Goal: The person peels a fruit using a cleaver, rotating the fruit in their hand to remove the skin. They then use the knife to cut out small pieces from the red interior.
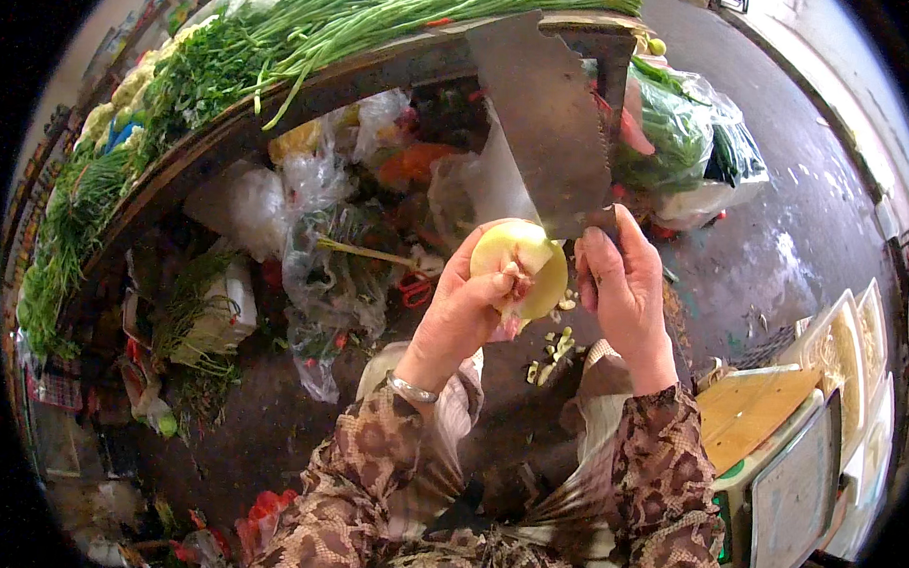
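Note:
My left hand grips a round yellow-green vegetable from the left side, thumb pressed against its rough brownish base. I cannot tell its exact kind. In my right hand is a broad cleaver, its wide blade tilted up and away from me, with a jagged right edge. The blade's lower corner meets the top right of the vegetable; a pale facet shows there. My right fingers hide most of the handle. Below, between my feet, pale scraps lie on the dark floor.
Long green stalks and leafy greens cover a raised wooden stall ahead and left. Under it are plastic bags and red scissors. Bagged greens stand right of the stall. A weighing scale and white trays are at right.

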Action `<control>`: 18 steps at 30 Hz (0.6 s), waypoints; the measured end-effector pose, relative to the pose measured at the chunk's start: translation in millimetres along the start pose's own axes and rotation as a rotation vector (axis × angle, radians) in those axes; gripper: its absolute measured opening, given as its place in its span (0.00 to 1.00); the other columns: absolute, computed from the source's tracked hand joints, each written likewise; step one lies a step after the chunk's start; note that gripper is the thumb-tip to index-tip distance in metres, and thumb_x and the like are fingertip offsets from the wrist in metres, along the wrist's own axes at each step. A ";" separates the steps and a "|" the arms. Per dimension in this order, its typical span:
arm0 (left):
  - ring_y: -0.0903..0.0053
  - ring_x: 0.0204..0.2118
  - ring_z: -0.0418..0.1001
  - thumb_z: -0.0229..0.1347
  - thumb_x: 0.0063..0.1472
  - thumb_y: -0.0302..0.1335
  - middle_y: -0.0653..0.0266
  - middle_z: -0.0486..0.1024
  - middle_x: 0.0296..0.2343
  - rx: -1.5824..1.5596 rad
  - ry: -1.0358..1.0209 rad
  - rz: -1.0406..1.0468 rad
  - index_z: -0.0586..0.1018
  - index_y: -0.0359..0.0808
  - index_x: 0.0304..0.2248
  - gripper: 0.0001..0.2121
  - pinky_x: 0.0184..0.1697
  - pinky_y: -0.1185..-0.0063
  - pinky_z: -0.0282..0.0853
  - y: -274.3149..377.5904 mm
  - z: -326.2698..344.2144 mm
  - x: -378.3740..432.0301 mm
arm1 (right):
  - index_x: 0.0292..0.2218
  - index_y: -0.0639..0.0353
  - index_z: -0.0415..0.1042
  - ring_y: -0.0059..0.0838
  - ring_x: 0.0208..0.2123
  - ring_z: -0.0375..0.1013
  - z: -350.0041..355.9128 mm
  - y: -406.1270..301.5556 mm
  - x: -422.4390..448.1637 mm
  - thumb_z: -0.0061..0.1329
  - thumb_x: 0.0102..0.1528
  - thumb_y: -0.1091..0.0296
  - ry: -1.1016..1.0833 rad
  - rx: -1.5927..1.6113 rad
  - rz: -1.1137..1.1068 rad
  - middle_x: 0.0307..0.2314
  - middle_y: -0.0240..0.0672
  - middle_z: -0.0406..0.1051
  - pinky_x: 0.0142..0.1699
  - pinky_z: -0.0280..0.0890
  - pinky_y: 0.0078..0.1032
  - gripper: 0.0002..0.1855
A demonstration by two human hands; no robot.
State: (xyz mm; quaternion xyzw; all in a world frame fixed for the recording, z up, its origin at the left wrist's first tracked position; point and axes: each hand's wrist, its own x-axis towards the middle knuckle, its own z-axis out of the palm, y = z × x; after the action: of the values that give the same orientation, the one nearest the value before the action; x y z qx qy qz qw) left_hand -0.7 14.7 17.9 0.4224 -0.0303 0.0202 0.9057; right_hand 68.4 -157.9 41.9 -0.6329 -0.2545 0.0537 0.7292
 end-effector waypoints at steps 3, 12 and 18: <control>0.78 0.45 0.72 0.52 0.59 0.23 0.63 0.71 0.45 0.017 0.043 -0.018 0.65 0.35 0.53 0.21 0.46 0.76 0.74 2.7 7.4 -1.6 | 0.45 0.60 0.65 0.09 0.18 0.57 1.6 7.2 -1.7 0.40 0.65 0.60 -0.019 -0.038 -0.022 0.22 0.23 0.63 0.22 0.53 0.11 0.14; 0.82 0.42 0.73 0.54 0.59 0.26 0.65 0.72 0.42 0.050 0.088 -0.012 0.66 0.36 0.52 0.21 0.45 0.78 0.72 3.4 2.1 -2.9 | 0.47 0.58 0.64 0.08 0.16 0.54 8.1 7.9 -2.5 0.39 0.65 0.61 -0.073 0.044 0.037 0.21 0.21 0.60 0.20 0.49 0.09 0.13; 0.82 0.42 0.73 0.55 0.57 0.27 0.66 0.73 0.41 0.130 0.029 -0.010 0.66 0.36 0.52 0.23 0.46 0.79 0.71 10.3 -10.7 -0.6 | 0.50 0.61 0.63 0.09 0.18 0.55 5.6 7.2 -4.1 0.41 0.65 0.59 -0.090 -0.066 0.079 0.20 0.20 0.60 0.22 0.51 0.10 0.17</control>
State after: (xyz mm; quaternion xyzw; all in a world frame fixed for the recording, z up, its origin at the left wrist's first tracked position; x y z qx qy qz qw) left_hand -1.6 29.5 18.8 0.4801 -0.0135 0.0238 0.8768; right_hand 64.2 -153.1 34.2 -0.6631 -0.2633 0.1024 0.6932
